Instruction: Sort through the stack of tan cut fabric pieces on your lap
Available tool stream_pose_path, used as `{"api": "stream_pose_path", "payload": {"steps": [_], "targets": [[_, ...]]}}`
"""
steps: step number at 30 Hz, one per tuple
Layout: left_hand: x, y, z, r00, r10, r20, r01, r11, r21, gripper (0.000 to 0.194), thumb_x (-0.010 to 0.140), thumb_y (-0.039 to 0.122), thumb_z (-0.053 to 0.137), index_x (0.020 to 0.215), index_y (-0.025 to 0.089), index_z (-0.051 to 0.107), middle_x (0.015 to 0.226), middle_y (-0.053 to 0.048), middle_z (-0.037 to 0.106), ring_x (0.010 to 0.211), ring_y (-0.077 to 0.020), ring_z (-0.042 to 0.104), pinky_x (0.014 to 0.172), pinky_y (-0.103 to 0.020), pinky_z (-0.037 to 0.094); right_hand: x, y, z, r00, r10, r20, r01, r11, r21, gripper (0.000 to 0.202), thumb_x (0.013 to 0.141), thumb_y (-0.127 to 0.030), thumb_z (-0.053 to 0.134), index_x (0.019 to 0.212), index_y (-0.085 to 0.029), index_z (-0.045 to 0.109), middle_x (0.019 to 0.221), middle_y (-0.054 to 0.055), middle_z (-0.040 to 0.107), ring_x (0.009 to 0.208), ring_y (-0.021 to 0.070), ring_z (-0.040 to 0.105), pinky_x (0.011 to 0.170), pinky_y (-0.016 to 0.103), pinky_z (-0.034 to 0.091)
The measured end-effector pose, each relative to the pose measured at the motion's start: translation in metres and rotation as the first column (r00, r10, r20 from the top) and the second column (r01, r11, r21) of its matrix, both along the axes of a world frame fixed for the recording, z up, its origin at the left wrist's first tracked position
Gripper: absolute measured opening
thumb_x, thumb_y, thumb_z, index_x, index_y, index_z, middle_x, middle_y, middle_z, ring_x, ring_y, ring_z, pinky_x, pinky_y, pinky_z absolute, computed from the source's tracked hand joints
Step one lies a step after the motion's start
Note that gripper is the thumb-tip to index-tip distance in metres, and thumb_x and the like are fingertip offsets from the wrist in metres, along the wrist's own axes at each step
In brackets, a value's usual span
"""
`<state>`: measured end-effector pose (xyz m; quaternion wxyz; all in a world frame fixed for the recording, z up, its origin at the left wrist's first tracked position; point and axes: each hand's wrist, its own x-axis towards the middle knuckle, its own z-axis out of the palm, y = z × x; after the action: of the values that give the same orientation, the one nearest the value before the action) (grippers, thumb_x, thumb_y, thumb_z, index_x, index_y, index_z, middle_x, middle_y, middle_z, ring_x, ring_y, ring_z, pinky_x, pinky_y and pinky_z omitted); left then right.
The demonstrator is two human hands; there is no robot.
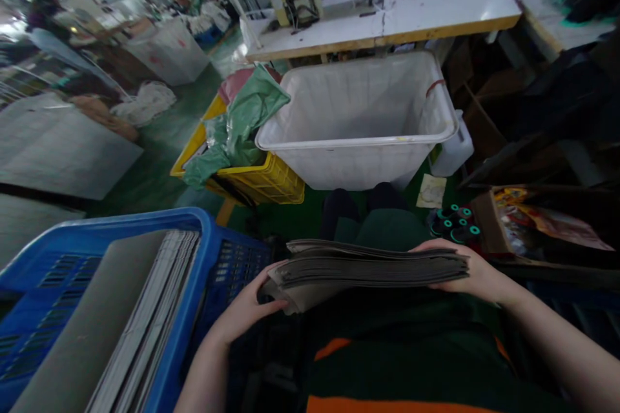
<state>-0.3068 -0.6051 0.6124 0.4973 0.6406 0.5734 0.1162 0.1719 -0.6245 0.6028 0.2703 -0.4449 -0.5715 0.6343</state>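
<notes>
A stack of thin dark grey sheets lies across the front of my body, held at both ends. My left hand grips its left end, where the lower sheets bend down, with the thumb on the near side. Around the right end is my right hand, its fingers partly behind and under the sheets. To the left, a blue plastic basket holds a bundle of similar grey sheets standing on edge.
Ahead stands a large white bin, with a yellow crate holding green plastic at its left. Beyond it is a sewing machine table. An open cardboard box and dark spools are at the right.
</notes>
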Motion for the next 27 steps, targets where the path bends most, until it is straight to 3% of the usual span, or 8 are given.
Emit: {"api": "stream_pose_path", "payload": {"steps": [4, 8, 13, 17, 20, 22, 24, 27], "targets": [[-0.011, 0.008, 0.002, 0.991, 0.023, -0.130, -0.014, 0.998, 0.065, 0.033, 0.087, 0.032, 0.054, 0.115, 0.021, 0.067, 0.119, -0.007, 0.067, 0.113, -0.0273, 0.060, 0.103, -0.042, 0.041, 0.002, -0.001, -0.003, 0.999, 0.030, 0.027, -0.030, 1.000, -0.001, 0.058, 0.074, -0.029, 0.076, 0.128, -0.026, 0.053, 0.129, 0.009, 0.059, 0.114, 0.0306, 0.059, 0.101, 0.044, 0.048], [0.009, 0.029, 0.034, 0.982, -0.128, -0.141, 0.157, 0.963, 0.219, 0.030, 0.093, 0.029, 0.044, 0.107, 0.026, 0.070, 0.113, -0.003, 0.068, 0.108, -0.0216, 0.060, 0.098, -0.033, 0.043, 0.003, -0.003, -0.001, 0.998, 0.052, 0.042, -0.052, 0.998, 0.018, 0.058, 0.076, -0.029, 0.075, 0.130, -0.027, 0.053, 0.135, 0.009, 0.054, 0.121, 0.0313, 0.054, 0.105, 0.045, 0.045], [0.046, 0.041, 0.059, 0.943, -0.332, -0.001, 0.326, 0.926, 0.191, 0.027, 0.096, 0.025, 0.040, 0.100, 0.023, 0.067, 0.104, -0.004, 0.066, 0.101, -0.0180, 0.060, 0.093, -0.029, 0.045, 0.000, -0.005, 0.004, 0.997, 0.060, 0.046, -0.061, 0.998, 0.026, 0.063, 0.078, -0.032, 0.072, 0.136, -0.028, 0.047, 0.139, 0.009, 0.050, 0.124, 0.0313, 0.051, 0.107, 0.046, 0.041], [0.059, 0.039, 0.046, 0.967, -0.249, 0.055, 0.224, 0.933, 0.283, 0.020, 0.092, 0.025, 0.048, 0.109, 0.022, 0.058, 0.117, -0.009, 0.058, 0.112, -0.0196, 0.055, 0.100, -0.035, 0.043, -0.001, -0.004, 0.005, 0.998, 0.048, 0.052, -0.049, 0.998, 0.028, 0.060, 0.080, -0.033, 0.070, 0.135, -0.026, 0.048, 0.133, 0.010, 0.056, 0.118, 0.0310, 0.056, 0.104, 0.045, 0.044], [0.055, 0.051, 0.028, 0.995, -0.097, 0.021, 0.081, 0.919, 0.387, 0.058, 0.080, 0.033, 0.067, 0.132, 0.025, 0.044, 0.147, -0.011, 0.035, 0.138, -0.0272, 0.032, 0.114, -0.046, 0.027, 0.002, -0.002, 0.004, 0.997, 0.072, 0.043, -0.074, 0.995, 0.068, 0.057, 0.078, -0.032, 0.071, 0.132, -0.027, 0.051, 0.134, 0.010, 0.055, 0.122, 0.0311, 0.053, 0.106, 0.045, 0.042], [0.049, 0.060, 0.013, 0.991, -0.012, 0.131, -0.022, 0.967, 0.253, 0.091, 0.072, 0.041, 0.074, 0.147, 0.030, 0.022, 0.155, -0.012, 0.023, 0.141, -0.0315, 0.028, 0.112, -0.051, 0.028, 0.004, -0.002, 0.003, 0.995, 0.092, 0.039, -0.095, 0.991, 0.091, 0.057, 0.077, -0.032, 0.072, 0.130, -0.027, 0.053, 0.136, 0.010, 0.053, 0.125, 0.0318, 0.050, 0.107, 0.045, 0.040], [0.043, 0.061, -0.004, 0.945, 0.056, 0.321, -0.063, 0.998, 0.011, 0.100, 0.072, 0.055, 0.068, 0.150, 0.029, 0.011, 0.154, -0.016, 0.029, 0.135, -0.0338, 0.040, 0.107, -0.051, 0.037, 0.005, -0.004, 0.001, 0.996, 0.081, 0.036, -0.084, 0.992, 0.098, 0.057, 0.076, -0.031, 0.074, 0.129, -0.027, 0.054, 0.136, 0.010, 0.053, 0.125, 0.0323, 0.050, 0.107, 0.046, 0.040], [0.042, 0.043, -0.032, 0.911, 0.140, 0.388, -0.070, 0.979, -0.190, 0.096, 0.072, 0.078, 0.045, 0.145, 0.018, 0.029, 0.139, -0.021, 0.050, 0.123, -0.0370, 0.053, 0.101, -0.052, 0.044, 0.003, -0.007, -0.004, 1.000, 0.018, 0.024, -0.020, 0.998, 0.054, 0.058, 0.076, -0.032, 0.074, 0.129, -0.026, 0.052, 0.132, 0.010, 0.056, 0.118, 0.0310, 0.056, 0.103, 0.044, 0.045]]}}
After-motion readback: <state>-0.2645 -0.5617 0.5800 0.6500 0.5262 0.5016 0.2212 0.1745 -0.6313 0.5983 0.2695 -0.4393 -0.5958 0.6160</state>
